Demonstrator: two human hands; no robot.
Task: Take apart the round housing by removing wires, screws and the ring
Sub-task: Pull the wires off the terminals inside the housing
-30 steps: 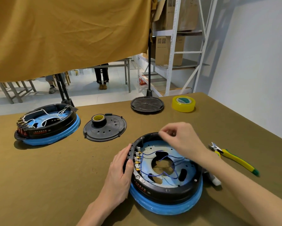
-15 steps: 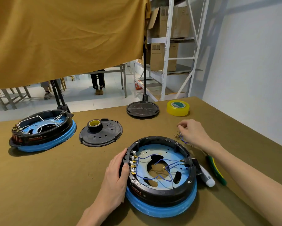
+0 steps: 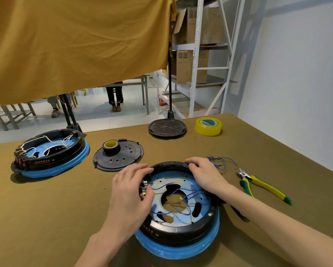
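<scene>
Both hands on the round housing, lower centre of frame.
Left hand [image 3: 131, 191] grips the housing [image 3: 181, 226] at its left rim; right hand [image 3: 204, 173] grips the upper-right rim. Blue wires [image 3: 183, 199] lie inside; removed wires [image 3: 218, 162] lie right of it, beside the pliers [image 3: 262, 186].

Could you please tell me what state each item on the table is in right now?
Near round black housing on blue ring: open-topped, blue wires still inside.
Left hand: fingers curled over the housing's left rim.
Right hand: resting on the far rim.
Loose blue wires: lying on the table.
Yellow-handled pliers: lying unused.
Far black housing with white wires: open-topped.
</scene>
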